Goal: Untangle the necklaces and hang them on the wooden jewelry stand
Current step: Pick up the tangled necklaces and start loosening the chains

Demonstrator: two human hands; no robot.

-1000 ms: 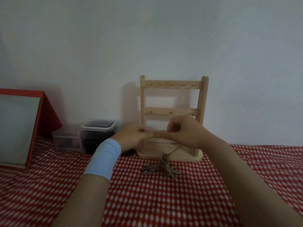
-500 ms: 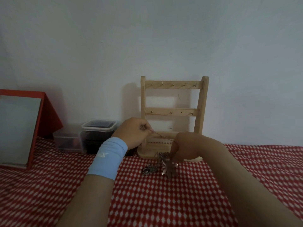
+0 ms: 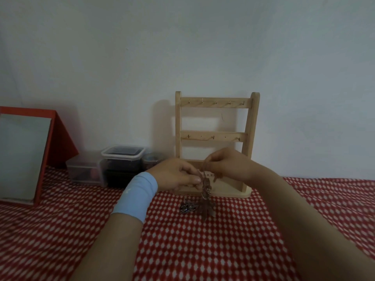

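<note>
A wooden jewelry stand [image 3: 216,136] with two rows of bare hooks stands against the wall. In front of its base, my left hand [image 3: 175,176] and my right hand [image 3: 229,163] both pinch the chain of a brownish necklace [image 3: 206,191]. Its leaf-shaped pendant hangs down to the red checked cloth [image 3: 203,250]. A small silvery tangle of chain [image 3: 187,207] lies on the cloth just left of the pendant. A light blue band is around my left wrist.
Clear plastic boxes [image 3: 121,165] with dark contents sit left of the stand by the wall. A red-framed mirror [image 3: 24,157] leans at the far left. The white wall is close behind everything.
My right hand rose from the pendant on the cloth to the chain near the stand's base. My left hand dropped and moved right, so both hands now meet at the chain.
</note>
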